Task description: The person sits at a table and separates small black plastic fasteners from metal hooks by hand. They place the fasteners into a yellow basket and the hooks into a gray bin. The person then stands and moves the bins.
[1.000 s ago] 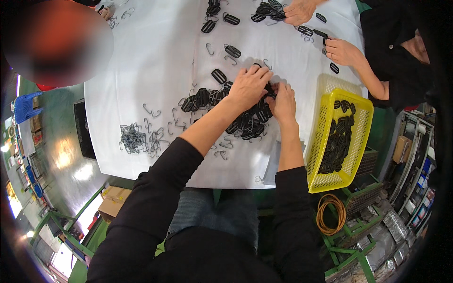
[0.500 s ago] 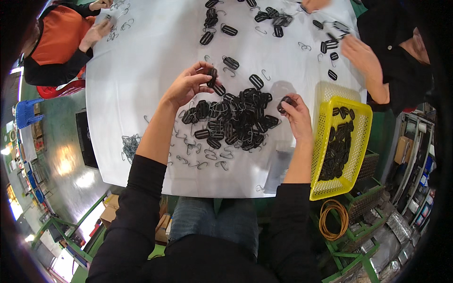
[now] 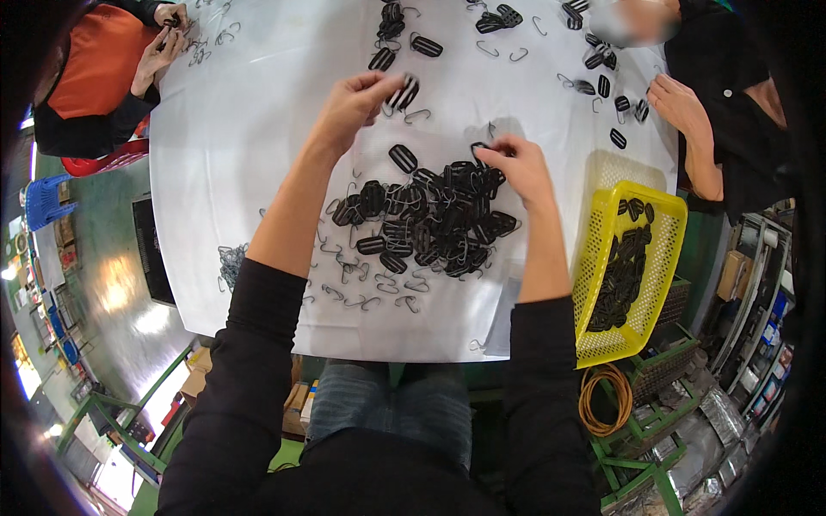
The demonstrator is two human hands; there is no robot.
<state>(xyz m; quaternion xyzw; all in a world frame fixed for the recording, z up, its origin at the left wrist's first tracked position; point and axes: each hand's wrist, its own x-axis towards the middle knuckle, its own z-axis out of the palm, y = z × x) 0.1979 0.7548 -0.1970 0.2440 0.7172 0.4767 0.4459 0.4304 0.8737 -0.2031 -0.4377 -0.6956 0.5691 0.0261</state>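
A heap of black slotted buckles (image 3: 447,219) lies on the white-covered table in front of me, with metal wire hooks mixed in. Beyond the heap, my left hand (image 3: 357,107) pinches a black slotted buckle (image 3: 404,92), slightly blurred, between thumb and fingers. At the heap's far right edge, my right hand (image 3: 520,168) has thumb and forefinger closed on another buckle (image 3: 479,151), partly covered by the fingers. One loose buckle (image 3: 403,158) rests between my hands, close to the heap. Loose wire hooks (image 3: 344,288) are scattered along the heap's near left side.
A yellow perforated basket (image 3: 585,340) holding black buckles stands at the table's right edge. A tangle of wire hooks (image 3: 231,265) lies to the left. Co-workers' hands (image 3: 157,56) work at the far left and hands (image 3: 684,107) at the far right, beside more buckles.
My left hand has moved farther out, now pinching a buckle beyond the heap. My right hand has shifted left and forward to the heap's far right edge. The view has shifted slightly.
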